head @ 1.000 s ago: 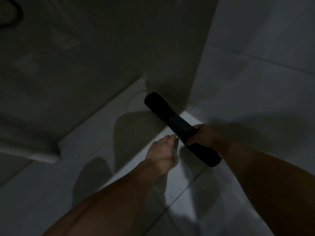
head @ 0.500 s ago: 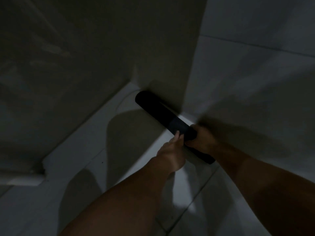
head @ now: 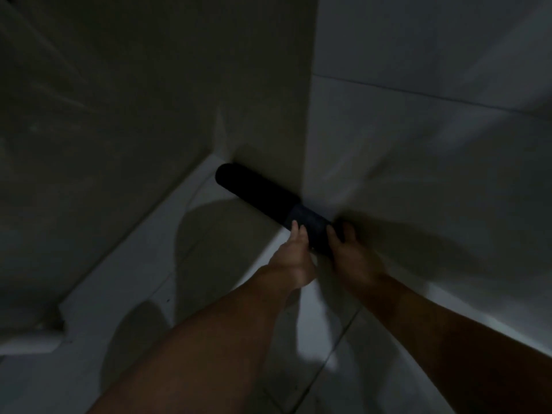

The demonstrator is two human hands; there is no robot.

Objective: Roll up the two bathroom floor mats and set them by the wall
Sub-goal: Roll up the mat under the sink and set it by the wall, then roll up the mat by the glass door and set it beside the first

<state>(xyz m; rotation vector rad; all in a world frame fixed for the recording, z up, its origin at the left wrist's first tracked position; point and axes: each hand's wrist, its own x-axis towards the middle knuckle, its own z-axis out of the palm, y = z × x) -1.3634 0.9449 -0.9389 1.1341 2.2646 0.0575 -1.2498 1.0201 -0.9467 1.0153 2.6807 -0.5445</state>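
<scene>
One dark rolled mat (head: 260, 192) lies on the pale floor along the foot of the wall (head: 263, 85), its far end near the inner corner. My right hand (head: 351, 258) is closed over the mat's near end and hides it. My left hand (head: 294, 258) lies beside it, straight fingertips touching the mat's left side. No second mat is in view.
The room is dim. A white tiled wall (head: 433, 130) rises on the right and juts out at an outer corner just above the mat. A white raised curb (head: 143, 243) runs diagonally on the left. Pale floor tiles (head: 313, 369) lie below my arms.
The mat came down from mid-air to the floor against the wall. My left hand moved from open air onto the mat's side. The view moved closer to the corner.
</scene>
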